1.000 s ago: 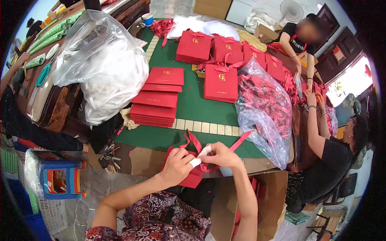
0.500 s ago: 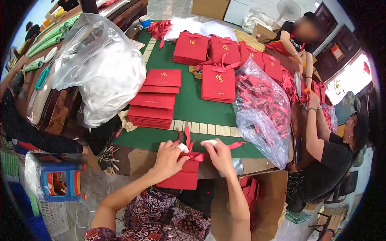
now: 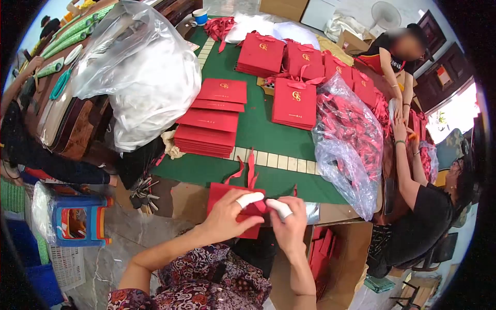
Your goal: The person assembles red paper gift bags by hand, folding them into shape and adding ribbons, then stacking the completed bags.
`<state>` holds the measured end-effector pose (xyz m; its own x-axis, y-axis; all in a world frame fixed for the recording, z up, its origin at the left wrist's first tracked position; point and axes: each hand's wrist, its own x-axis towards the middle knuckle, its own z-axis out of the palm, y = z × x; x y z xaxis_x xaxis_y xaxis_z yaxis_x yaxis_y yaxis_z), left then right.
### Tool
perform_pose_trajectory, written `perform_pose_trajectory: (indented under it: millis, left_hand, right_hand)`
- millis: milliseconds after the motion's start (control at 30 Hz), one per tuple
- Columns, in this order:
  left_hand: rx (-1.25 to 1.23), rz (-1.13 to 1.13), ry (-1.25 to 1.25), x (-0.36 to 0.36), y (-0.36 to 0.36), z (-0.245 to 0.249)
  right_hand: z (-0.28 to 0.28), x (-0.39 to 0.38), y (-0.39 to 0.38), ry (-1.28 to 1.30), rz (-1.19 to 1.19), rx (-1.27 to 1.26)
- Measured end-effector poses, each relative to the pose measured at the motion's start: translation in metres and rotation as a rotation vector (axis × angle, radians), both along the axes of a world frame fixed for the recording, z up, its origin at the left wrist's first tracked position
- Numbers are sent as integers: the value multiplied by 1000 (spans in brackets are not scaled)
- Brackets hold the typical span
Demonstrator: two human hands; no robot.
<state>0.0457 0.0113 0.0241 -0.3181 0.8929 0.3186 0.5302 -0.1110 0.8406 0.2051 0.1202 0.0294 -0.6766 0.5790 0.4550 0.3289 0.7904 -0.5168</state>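
A red paper gift bag (image 3: 219,192) lies at the near table edge under both hands. Two loose ends of its red ribbon (image 3: 251,173) point toward the far side. My left hand (image 3: 230,217) has a white cover on its index finger; the ribbon runs by that fingertip, held against it, while the thumb stands apart below. My right hand (image 3: 290,222), also with a white finger cover, pinches the ribbon just right of it. The fingertips of both hands nearly meet, and the knot is partly hidden.
Stacked red bags (image 3: 209,137) stand ahead left, more bags (image 3: 293,103) ahead right. A plastic sack of red ribbons (image 3: 349,134) lies right, a sack of white material (image 3: 150,98) left. A cardboard box (image 3: 351,253) sits below. Two co-workers (image 3: 421,206) work at right.
My hands have moved slightly right and closer together at the ribbon. More of the bag shows beyond my left hand. The view has shifted, and the co-workers' hands have moved.
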Motion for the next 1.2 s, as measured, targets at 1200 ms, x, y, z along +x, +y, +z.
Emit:
perform_pose_trajectory:
  millis: [1200]
  left_hand:
    - [2, -133, 123, 12, -20, -58]
  right_hand:
    - [-42, -36, 20, -82, -461, -350]
